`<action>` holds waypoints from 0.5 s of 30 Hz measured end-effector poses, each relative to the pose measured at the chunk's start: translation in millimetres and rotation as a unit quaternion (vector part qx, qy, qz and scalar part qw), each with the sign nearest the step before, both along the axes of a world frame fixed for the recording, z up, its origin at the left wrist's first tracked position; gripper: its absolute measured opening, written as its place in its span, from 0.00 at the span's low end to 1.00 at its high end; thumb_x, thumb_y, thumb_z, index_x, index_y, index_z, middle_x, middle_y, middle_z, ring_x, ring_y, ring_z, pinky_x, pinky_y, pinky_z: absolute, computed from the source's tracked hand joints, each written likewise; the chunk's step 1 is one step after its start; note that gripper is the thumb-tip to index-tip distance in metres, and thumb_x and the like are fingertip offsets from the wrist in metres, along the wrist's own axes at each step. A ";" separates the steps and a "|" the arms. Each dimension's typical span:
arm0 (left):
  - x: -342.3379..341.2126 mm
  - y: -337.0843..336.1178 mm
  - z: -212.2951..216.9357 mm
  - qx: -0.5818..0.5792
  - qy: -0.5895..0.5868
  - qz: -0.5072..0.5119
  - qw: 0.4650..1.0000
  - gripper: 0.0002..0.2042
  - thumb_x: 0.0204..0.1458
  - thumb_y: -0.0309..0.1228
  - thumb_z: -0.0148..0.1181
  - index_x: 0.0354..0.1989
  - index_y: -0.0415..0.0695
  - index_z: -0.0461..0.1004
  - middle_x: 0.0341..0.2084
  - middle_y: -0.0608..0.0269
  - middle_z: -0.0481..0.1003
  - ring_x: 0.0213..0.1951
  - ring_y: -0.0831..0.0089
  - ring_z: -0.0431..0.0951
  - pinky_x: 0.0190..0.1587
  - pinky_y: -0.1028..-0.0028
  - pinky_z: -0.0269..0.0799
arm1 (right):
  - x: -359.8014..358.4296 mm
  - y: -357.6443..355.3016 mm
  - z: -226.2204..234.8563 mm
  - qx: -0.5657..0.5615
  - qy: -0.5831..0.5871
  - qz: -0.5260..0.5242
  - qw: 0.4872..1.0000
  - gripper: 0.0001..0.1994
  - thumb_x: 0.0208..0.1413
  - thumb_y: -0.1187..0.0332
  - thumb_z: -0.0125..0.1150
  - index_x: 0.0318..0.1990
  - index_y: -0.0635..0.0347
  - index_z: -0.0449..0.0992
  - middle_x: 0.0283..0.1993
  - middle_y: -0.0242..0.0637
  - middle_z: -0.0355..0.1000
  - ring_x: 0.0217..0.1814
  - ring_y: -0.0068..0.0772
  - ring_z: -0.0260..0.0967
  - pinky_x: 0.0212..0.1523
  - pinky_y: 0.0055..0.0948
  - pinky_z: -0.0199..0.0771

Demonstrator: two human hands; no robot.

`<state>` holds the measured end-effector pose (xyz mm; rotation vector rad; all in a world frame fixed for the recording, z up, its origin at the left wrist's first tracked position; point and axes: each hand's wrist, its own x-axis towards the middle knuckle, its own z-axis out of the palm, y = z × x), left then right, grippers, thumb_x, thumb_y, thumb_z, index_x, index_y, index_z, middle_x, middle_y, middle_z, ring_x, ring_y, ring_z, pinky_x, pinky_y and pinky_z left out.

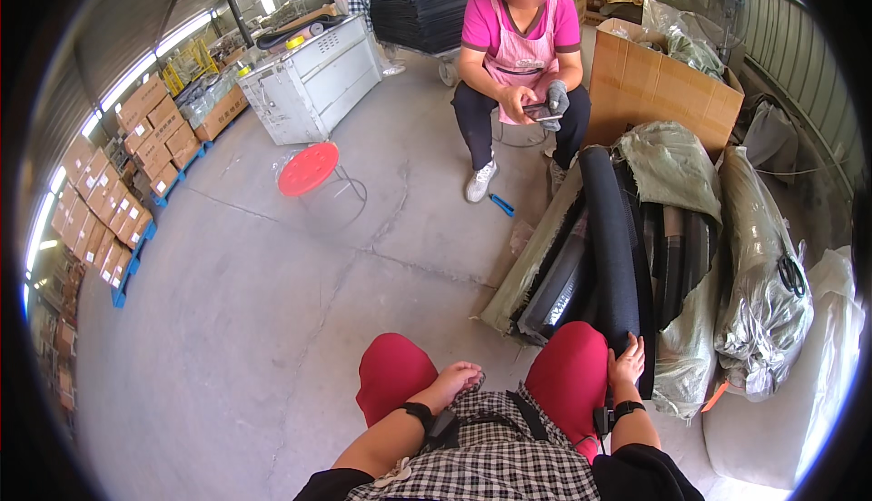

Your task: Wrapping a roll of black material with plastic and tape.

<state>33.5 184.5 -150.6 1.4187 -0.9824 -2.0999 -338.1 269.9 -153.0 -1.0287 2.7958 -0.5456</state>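
My left hand [457, 380] rests in my lap beside my left knee, its fingers curled closed. Whatever may be inside them is hidden; a dark patch shows at the fingertips, by my checked apron [500, 451]. By my right knee, my right hand [627, 361] lies with stretched fingers against the lower end of a dark roll of matting [610, 238]. This roll leans upright among several other rolls in a torn, greenish woven wrapping [674, 167]. I see no grip around the roll, only touch.
A person [522, 56] in a pink apron sits opposite, holding a phone [542, 113]. A red stool [309, 170] and a blue-handled tool [501, 205] are on the floor. Plastic-wrapped bundles [761, 292] and a big carton [658, 83] stand right; a grey metal cabinet [313, 79] stands farther off.
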 end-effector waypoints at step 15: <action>-0.7 0.5 6.9 -0.002 -0.023 -0.009 1.000 0.09 0.52 0.30 0.48 0.38 0.41 0.69 0.33 0.63 0.73 0.36 0.78 0.72 0.39 0.81 0.67 | 0.7 0.3 1.7 -0.012 -0.007 0.004 1.000 0.34 0.42 0.59 0.60 0.57 0.41 0.50 0.64 0.37 0.43 0.64 0.45 0.43 0.60 0.45 0.47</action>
